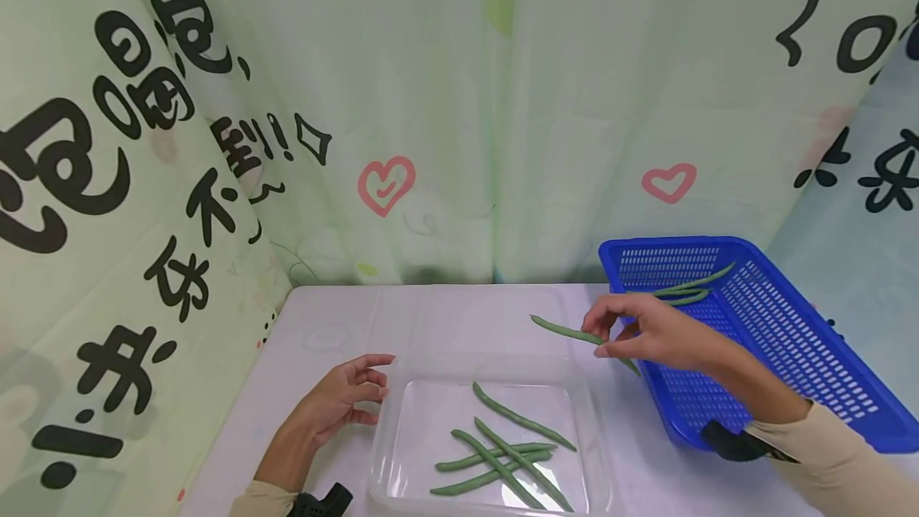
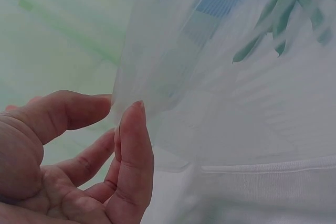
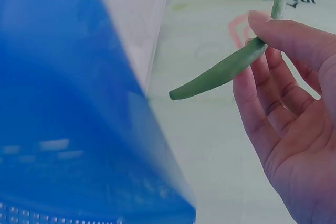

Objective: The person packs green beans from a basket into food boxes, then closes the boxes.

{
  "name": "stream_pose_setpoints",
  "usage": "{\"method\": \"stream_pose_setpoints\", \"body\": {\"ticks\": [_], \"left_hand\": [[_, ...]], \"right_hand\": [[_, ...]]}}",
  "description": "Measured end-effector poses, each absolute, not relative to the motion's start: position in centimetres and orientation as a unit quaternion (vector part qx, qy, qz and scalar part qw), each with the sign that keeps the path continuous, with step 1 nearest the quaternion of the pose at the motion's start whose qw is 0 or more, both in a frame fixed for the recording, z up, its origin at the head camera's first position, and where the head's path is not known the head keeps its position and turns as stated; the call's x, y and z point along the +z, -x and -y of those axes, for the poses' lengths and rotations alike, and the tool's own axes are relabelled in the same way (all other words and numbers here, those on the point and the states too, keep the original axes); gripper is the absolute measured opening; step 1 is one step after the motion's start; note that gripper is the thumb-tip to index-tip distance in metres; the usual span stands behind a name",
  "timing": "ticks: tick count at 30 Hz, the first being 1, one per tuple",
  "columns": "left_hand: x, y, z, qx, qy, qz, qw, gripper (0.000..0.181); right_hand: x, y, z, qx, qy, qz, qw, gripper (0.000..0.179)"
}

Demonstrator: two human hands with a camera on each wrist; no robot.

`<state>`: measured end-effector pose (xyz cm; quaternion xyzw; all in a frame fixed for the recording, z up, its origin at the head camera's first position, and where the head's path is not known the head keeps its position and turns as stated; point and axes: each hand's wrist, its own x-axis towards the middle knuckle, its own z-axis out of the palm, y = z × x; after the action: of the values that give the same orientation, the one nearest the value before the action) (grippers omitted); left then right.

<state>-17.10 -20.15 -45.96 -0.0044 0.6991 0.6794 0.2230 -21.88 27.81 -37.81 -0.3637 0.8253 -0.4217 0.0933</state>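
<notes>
My right hand pinches a green bean between thumb and fingers, beside the left rim of a blue plastic basket. In the right wrist view the bean sticks out past the fingertips. The left hand is at the left wall of a clear plastic tub, its relaxed fingers touching the wall and rim. Several green beans lie crossed on the tub's floor. Through the clear wall, blurred beans show in the left wrist view.
A few more green beans rest at the far end of the blue basket. Both containers stand on a white-covered table. Behind and at the sides hangs a pale green printed curtain.
</notes>
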Motion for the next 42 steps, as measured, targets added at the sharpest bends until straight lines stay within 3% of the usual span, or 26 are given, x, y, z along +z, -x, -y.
{"method": "stream_pose_setpoints", "body": {"ticks": [10,31,36,42], "left_hand": [[-46.1,17.2,20.1,0.685,-0.001,-0.693,0.225,0.064],[-46.1,17.2,20.1,0.684,0.005,-0.695,0.224,0.063],[-46.2,17.1,20.1,0.685,0.005,-0.693,0.225,0.064],[-46.1,17.1,20.1,0.683,0.006,-0.695,0.224,0.064]], "right_hand": [[-37.6,21.0,-25.4,-0.428,0.429,-0.788,0.110,0.025],[-38.4,19.2,-20.7,-0.449,0.458,-0.744,0.187,0.025],[-38.0,19.3,-20.9,-0.452,0.468,-0.740,0.175,0.034],[-37.3,19.9,-22.4,-0.444,0.456,-0.756,0.155,0.031]]}}
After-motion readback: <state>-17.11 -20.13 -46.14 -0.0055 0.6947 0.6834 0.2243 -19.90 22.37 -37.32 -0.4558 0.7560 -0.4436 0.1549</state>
